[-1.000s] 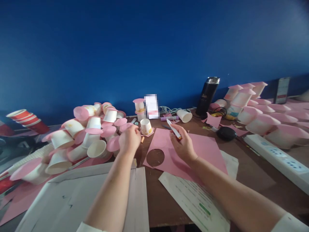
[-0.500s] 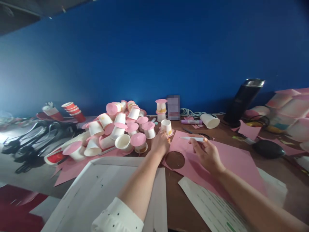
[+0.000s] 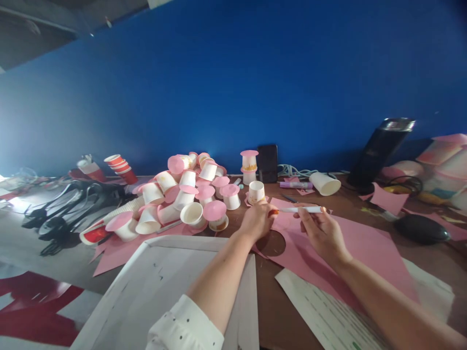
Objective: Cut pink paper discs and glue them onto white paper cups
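My right hand (image 3: 323, 233) grips a slim white pen (image 3: 304, 209) held level above a sheet of pink paper (image 3: 350, 243). Its pointed end faces left, close to my left hand (image 3: 258, 221). The fingers of my left hand are curled together at that tip; what is between them, if anything, is hidden. Just behind the left hand, a white paper cup (image 3: 256, 190) stands with its open mouth up on a small pink piece. A round hole (image 3: 272, 243) is cut in the pink sheet below the left hand, with brown table showing through.
Several paper cups with pink discs (image 3: 182, 194) are heaped at left. Two stacked cups (image 3: 249, 167) stand beside a black phone (image 3: 267, 163). A cup (image 3: 326, 183) lies sideways behind a purple glue stick (image 3: 295, 185). A black mouse (image 3: 421, 228) sits right; a white box lid (image 3: 175, 272) lies in front.
My left hand has moved off the cup, rightward and nearer, to the pen's tip. My right hand still holds the pen. The whole view has shifted slightly.
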The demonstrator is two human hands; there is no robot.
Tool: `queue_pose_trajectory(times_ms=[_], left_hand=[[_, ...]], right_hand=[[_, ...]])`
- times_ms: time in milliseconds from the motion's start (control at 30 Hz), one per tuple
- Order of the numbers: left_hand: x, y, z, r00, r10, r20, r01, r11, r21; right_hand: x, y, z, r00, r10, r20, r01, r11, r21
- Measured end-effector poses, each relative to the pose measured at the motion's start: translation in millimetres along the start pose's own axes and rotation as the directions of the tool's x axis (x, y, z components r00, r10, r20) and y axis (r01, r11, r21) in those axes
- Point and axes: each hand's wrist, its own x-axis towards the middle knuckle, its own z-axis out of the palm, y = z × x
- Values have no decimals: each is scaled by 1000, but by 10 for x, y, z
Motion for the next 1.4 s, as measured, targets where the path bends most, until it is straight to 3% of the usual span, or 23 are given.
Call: queue_pose_trajectory(times_ms=[267,733,1033,1400], left_hand=[[3,15,0,999,41,-8,-41,996,-81],[27,-30,47,996,75,-58,-82,986,-146],[46,19,-4,999,-29,-33,26,994,-103],[28,6,12,991,116,-72,-127,977,-172]], right_hand=[[-12,43,1,999,0,46,2,999,-49],[-18,47,17,996,48,74,-60,984,168],[14,95,-5,997,76,-26,-67,965,253],[-5,-4,-14,997,76,13,-77,985,157]])
